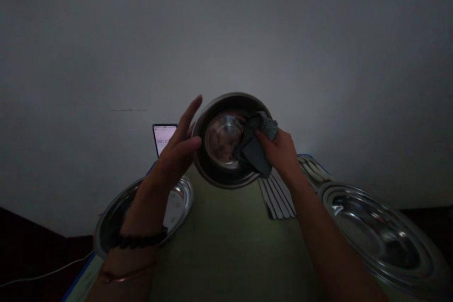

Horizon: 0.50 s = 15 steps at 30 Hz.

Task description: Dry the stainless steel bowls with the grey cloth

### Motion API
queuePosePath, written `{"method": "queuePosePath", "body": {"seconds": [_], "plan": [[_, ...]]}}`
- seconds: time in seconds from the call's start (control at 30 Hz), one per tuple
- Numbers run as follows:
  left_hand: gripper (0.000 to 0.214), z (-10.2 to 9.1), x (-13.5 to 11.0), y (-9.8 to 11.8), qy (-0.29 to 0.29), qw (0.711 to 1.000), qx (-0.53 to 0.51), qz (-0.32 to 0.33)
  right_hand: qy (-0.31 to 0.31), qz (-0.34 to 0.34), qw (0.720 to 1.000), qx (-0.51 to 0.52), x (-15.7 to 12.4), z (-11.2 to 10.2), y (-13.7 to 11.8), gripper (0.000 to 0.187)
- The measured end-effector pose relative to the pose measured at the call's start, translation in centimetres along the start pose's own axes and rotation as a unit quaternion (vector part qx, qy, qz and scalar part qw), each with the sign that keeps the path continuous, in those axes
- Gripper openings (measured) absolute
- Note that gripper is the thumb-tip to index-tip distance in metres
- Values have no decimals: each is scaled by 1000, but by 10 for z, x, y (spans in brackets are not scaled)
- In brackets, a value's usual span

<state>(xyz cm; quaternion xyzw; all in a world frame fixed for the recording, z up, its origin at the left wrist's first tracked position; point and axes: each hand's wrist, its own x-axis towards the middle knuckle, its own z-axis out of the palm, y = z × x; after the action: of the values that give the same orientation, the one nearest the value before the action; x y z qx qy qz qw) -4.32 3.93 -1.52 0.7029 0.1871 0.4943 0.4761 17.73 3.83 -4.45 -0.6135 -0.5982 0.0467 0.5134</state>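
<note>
A shiny steel bowl point(222, 139) is held up above the table, tilted so that its inside faces me. My left hand point(179, 151) grips its left rim, the thumb in front and the forefinger stretched upward; the other fingers are partly hidden. On the opposite side, my right hand point(282, 151) is closed on a dark grey-green cloth point(256, 148). That cloth is bunched over the bowl's right rim and presses against its inner wall. A dark beaded bracelet and a thin copper-coloured band circle my left arm.
A large steel basin point(186, 191) stands at the left, partly behind my left arm. Another steel basin point(375, 231) is at the right. Striped, slatted strips point(278, 196) and pale long items point(313, 170) lie near my right arm. A phone point(164, 137) leans against the wall point(226, 33).
</note>
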Motion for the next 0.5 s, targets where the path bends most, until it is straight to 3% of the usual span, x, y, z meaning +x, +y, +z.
{"method": "queuePosePath", "body": {"seconds": [0.1,0.23,0.33,0.5], "plan": [[86,7,3,-2,56,994,44,79,23,32,999,30,-1,10,-4,37],[83,5,3,-2,106,988,74,89,-28,28,999,13,-3,12,-10,40],[80,-3,0,2,71,996,51,36,-55,-14,998,-35,-2,1,-10,42],[73,-13,-8,7,-59,993,20,-105,-138,-114,975,-130,-4,-17,-14,36]]}}
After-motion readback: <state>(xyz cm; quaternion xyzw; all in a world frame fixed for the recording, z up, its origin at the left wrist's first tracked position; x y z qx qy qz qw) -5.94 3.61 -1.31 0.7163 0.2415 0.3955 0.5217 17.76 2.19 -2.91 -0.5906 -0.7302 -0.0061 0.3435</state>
